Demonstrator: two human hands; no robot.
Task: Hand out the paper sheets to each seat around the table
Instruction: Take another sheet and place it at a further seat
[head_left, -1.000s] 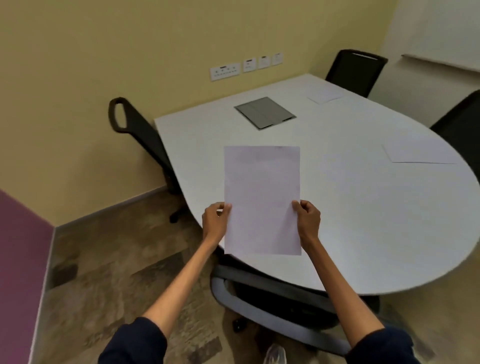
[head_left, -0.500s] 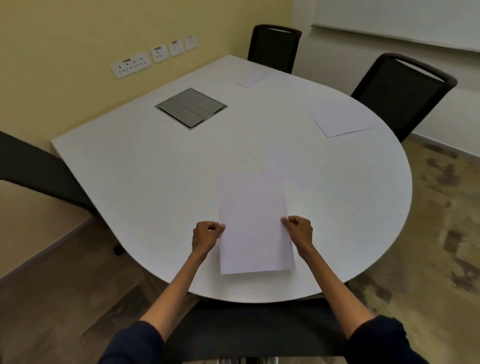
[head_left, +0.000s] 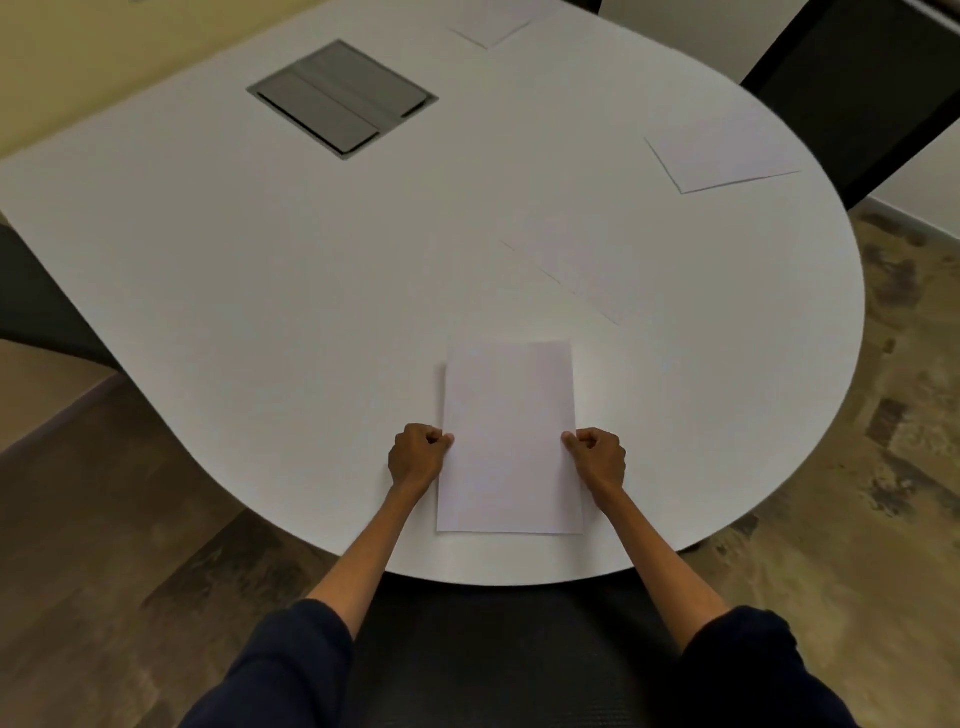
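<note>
Both hands, left (head_left: 418, 457) and right (head_left: 597, 460), pinch a white paper sheet (head_left: 509, 436) between curled fingers, laying it on the white rounded bench (head_left: 260, 260); letting go looks next.

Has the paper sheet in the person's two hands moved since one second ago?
Yes. The paper sheet moved down and forward: earlier it was held up over the near edge of the table; now it lies wholly inside that edge.

We look down on a white, round-ended table (head_left: 260, 249) with a grey cable hatch (head_left: 343, 98) set flush in its top. A near chair (head_left: 493, 649), a left chair (head_left: 36, 312) and a far-right chair (head_left: 857, 78), all black, stand round it. The wall (head_left: 78, 57) behind is yellow; the floor (head_left: 883, 467) is mottled brown.
</note>
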